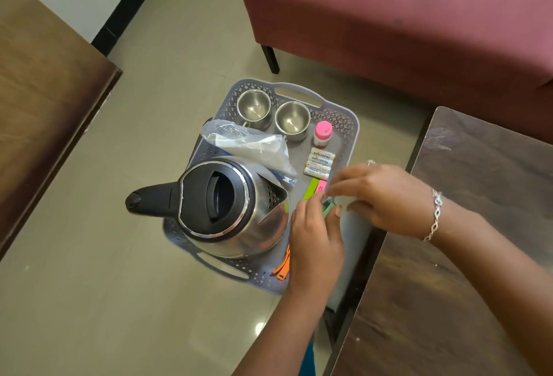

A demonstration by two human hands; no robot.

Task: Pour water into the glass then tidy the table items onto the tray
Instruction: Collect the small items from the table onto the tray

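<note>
Tray (299, 93) beside the table (454, 271) carries kettle (227, 205), 2 cups (254, 106), batteries (319, 163): tidying appears nearly done. Your right hand (380, 196) curls round a pale item (344, 202) over it; your left hand (317, 241) touches a green piece (328, 207), grip unclear.

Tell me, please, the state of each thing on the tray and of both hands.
Tray: flat, loaded.
Kettle: upright, lid closed.
Cups: both upright, empty.
Bottle: upright, cap on.
Batteries: lying side by side.
Bag: crumpled, beside kettle.
Left hand: pinches green item.
Right hand: grips white item.
</note>
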